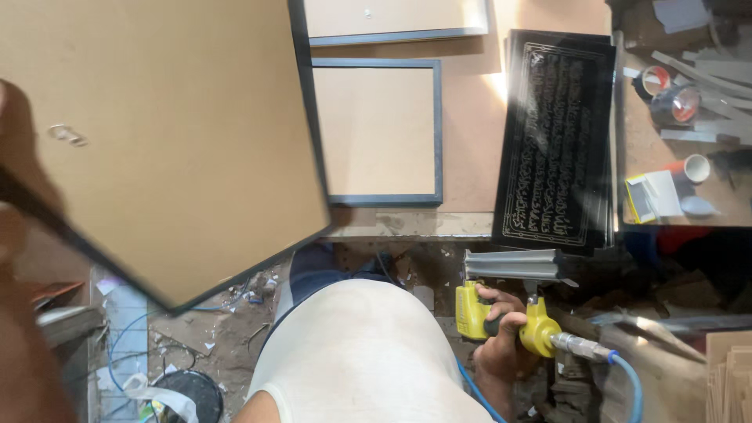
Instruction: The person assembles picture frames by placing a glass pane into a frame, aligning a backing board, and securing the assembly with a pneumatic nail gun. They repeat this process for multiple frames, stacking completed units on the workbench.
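My left hand (19, 184) grips the left edge of a large picture frame (180, 133), held up close to the camera with its brown backing board and a small metal hanger facing me. My right hand (501, 333) hangs low beside the bench, closed around the handle of a yellow pneumatic staple gun (509, 301) with a grey magazine and a blue air hose (627, 384).
On the bench lie a second dark-edged frame, back up (380, 129), a third one behind it (392, 19), and a stack of black decorated panels (556, 133). Tape rolls (666, 90), a small box and strips sit at the right. Debris covers the floor below.
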